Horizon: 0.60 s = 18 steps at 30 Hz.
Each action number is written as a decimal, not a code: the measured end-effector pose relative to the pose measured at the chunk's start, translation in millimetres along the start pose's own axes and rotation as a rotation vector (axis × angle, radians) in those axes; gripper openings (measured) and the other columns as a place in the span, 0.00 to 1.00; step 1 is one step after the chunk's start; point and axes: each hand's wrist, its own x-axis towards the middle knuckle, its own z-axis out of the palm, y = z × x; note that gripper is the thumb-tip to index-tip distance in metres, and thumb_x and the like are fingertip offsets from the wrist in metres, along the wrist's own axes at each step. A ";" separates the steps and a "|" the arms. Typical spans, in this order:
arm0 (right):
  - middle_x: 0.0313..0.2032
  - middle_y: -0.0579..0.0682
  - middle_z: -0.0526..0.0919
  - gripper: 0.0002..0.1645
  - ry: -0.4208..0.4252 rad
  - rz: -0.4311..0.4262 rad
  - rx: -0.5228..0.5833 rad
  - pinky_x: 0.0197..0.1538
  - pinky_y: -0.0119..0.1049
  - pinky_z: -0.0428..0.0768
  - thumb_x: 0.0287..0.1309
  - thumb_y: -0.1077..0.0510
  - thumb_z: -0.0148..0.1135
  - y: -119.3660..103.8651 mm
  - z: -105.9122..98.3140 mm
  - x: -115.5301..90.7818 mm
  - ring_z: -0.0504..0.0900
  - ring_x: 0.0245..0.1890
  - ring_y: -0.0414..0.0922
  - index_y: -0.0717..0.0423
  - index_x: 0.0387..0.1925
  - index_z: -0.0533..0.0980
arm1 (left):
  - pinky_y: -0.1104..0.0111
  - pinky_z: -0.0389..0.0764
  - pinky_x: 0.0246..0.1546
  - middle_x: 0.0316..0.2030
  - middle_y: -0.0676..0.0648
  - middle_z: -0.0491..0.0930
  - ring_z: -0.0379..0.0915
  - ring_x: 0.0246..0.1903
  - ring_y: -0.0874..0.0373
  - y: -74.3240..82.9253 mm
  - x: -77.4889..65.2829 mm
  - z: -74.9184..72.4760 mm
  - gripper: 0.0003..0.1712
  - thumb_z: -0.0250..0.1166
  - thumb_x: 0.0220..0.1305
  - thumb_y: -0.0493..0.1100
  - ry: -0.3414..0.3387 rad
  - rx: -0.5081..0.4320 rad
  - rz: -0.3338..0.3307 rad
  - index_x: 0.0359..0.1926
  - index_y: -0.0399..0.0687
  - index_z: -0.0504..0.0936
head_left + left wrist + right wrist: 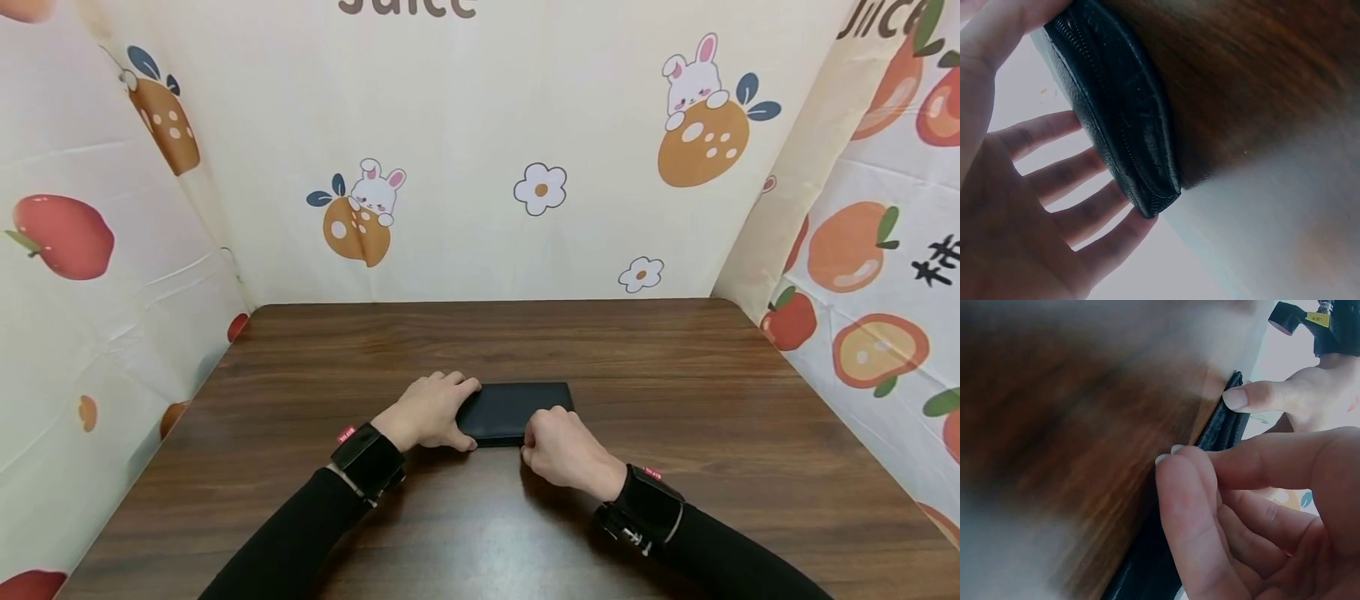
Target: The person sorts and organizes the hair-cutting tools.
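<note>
A black zip wallet [513, 410] lies flat on the brown wooden table. My left hand [433, 411] holds its left end, thumb at the near edge and fingers spread along the left side and far corner. In the left wrist view, a zipper [1129, 147] runs along the wallet's narrow side. Near the right end of the front edge is my right hand [562, 446], fingers curled. The right wrist view shows its thumb and forefinger pinching at the zipper [1227, 434]; those fingertips hide the pull.
Brown wood tabletop [480, 342] extends around the wallet. A cream curtain [465, 167] with rabbit and flower prints hangs behind the far edge. Fruit-printed cloths hang at the left [75, 333] and right [862, 183]. Black bands [369, 460] circle both wrists.
</note>
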 end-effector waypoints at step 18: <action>0.14 0.38 0.73 0.11 -0.017 -0.010 -0.004 0.20 0.29 0.69 0.54 0.64 0.61 -0.9 0.6 1.4 0.67 0.12 0.32 0.50 0.20 0.81 | 0.57 0.72 0.50 0.57 0.48 0.71 0.69 0.51 0.50 -1.8 2.5 2.9 0.49 0.71 0.43 0.68 0.000 -0.012 -0.007 0.65 0.55 0.67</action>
